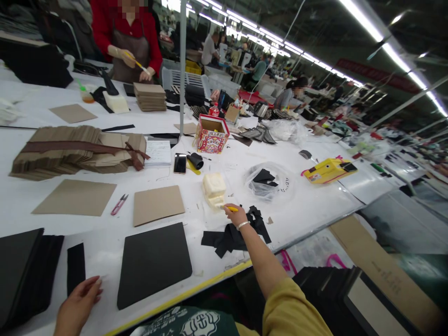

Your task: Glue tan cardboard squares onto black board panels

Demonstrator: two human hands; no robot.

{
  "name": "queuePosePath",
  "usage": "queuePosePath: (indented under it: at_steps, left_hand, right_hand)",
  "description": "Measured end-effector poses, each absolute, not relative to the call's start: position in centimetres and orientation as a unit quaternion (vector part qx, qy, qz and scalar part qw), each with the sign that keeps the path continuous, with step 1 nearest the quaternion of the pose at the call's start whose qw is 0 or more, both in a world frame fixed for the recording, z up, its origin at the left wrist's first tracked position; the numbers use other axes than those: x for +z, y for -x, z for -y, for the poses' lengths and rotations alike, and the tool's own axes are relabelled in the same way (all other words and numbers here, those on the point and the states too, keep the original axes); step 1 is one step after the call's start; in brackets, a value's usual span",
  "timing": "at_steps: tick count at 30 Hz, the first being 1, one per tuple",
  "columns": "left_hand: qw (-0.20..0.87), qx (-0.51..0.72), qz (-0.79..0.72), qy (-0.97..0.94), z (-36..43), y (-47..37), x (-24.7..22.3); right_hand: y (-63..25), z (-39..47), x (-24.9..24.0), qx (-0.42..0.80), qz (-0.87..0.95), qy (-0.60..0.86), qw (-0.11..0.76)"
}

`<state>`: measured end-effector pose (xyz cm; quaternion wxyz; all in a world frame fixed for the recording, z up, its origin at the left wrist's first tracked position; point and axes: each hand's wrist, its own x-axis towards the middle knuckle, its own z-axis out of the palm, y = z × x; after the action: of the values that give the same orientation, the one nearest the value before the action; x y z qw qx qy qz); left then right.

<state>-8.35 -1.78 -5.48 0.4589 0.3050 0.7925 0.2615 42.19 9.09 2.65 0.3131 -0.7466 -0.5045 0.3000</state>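
My right hand (236, 214) is closed round a small brush with a yellow handle (232, 209). Its tip reaches the front of a pale, glue-crusted container (214, 185). Under my right wrist lies a loose heap of black strips (231, 237). At the lower left, my left hand (80, 301) rests by the near end of a single black strip (76, 266), fingers loosely extended and holding nothing visible. Between my hands a dark, round-cornered panel (154, 263) lies flat on the white table. A stack of black panels (30, 275) stands left of the strip.
Tan boards (158, 205) and pink thread snips (119, 204) lie beyond the dark panel. Farther back are a tied bundle of tan pieces (77, 149), a phone (180, 163), a decorated box (212, 135) and a plastic bag (268, 179). Across the table a co-worker (129, 42) holds another brush.
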Motion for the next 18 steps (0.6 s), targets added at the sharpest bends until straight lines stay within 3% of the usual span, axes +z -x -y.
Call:
queuePosePath:
  at_steps: [8, 14, 18]
  left_hand:
    - [0.319, 0.269, -0.757, -0.502, -1.8, 6.6, -1.2]
    - [0.24, 0.258, -0.605, -0.714, -7.4, 0.7, 0.7]
    - [0.204, 0.141, -0.54, -0.804, -10.7, -3.7, -0.8]
  right_hand:
    - [-41.1, -10.9, 2.2, 0.307, 0.247, 0.828, 0.398]
    - [-41.9, -11.5, 4.0, 0.221, 0.366, 0.854, 0.295]
    - [-35.3, -14.4, 5.1, 0.242, 0.501, 0.769, 0.314]
